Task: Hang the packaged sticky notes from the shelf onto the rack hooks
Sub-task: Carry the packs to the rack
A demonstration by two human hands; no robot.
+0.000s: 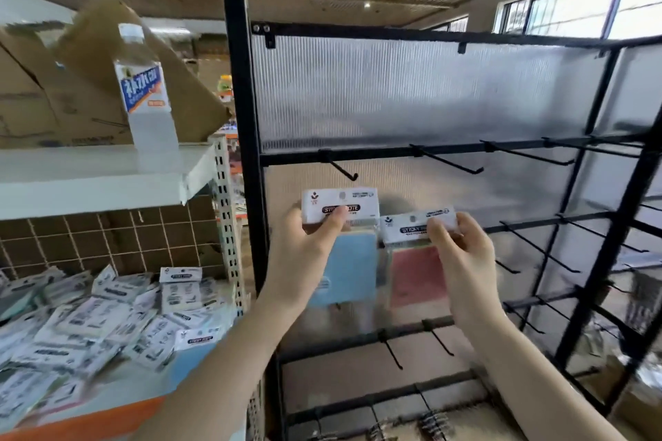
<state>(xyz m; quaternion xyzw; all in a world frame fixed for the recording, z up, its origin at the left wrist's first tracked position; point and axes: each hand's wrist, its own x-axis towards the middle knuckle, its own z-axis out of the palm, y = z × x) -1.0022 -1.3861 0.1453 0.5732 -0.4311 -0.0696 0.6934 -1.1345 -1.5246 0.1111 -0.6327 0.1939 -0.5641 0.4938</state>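
Shelf pile: loose heap of packs (107,319) lay on the lower shelf (118,401) at far left, lots not yet hung.
Upper shelf: bottle (143,89) stood beside a cardboard box (43,97).
Left hand: left hand (304,254) pinched the blue pack (345,261) by its white header card, thumb across the printed label, fingers behind.
Blue pack: held upright in front of the rack, just below the leftmost hook (342,168), not touching it.
Right hand: right hand (462,258) pinched the red pack (417,272) at the right end of its header card, thumb on front.
Red pack: just beside the blue one, slightly lower, header tilted, on no hook.
Rack: black frame (238,118), rows of bare hooks running to the right.
Handling: likely light, thin plastic sleeve, floppy and a bit slick; header card looked the stiffest part.
Hold point: best pinched at the header beside the hang hole, leaving the hole free.
Progress: early, nothing seen hanging.
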